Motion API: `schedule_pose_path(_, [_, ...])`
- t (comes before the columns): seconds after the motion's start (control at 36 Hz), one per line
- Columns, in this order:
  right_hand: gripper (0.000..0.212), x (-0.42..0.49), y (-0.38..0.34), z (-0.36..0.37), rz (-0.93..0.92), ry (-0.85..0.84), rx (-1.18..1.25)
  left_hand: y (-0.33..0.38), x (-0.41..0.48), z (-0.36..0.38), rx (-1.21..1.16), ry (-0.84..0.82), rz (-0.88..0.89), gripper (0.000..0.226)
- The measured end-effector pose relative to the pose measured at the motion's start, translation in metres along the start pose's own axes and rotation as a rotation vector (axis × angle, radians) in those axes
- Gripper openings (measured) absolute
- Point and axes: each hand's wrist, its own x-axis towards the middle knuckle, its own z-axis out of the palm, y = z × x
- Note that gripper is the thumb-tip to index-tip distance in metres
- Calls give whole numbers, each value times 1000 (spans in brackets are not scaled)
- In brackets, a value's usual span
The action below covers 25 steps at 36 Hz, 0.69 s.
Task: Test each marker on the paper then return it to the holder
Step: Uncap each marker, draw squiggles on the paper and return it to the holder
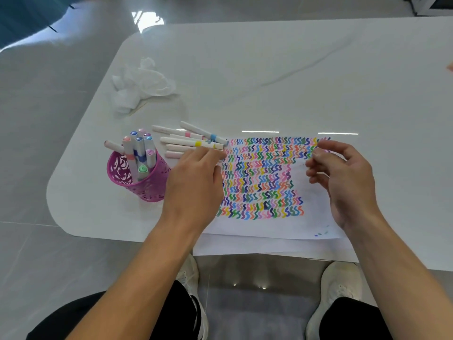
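Smooth, glossy white desk [269, 69] showing bright reflections, carrying a matt white paper [316, 204] marked with coloured ink strokes. The markers [181, 141] have smooth, plastic-looking white barrels; the pink holder [152, 190] is a perforated shell, plastic or metal unclear. The tissue [144, 82] is soft and crumpled; the floor [36, 119] is polished grey tile.

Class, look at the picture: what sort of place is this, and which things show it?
Probably an indoor craft desk: a glossy white table, a pink perforated marker holder, white paper covered in coloured squiggles.
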Motion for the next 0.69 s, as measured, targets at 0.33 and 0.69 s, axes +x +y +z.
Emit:
schedule_pose_path(0.33, [12, 2, 2, 0, -8, 5, -27, -10, 10, 31, 143, -123, -41, 39])
schedule_pose_path(0.69, [12, 5, 6, -1, -13, 9, -77, -7, 14, 39, 201, -89, -96, 30])
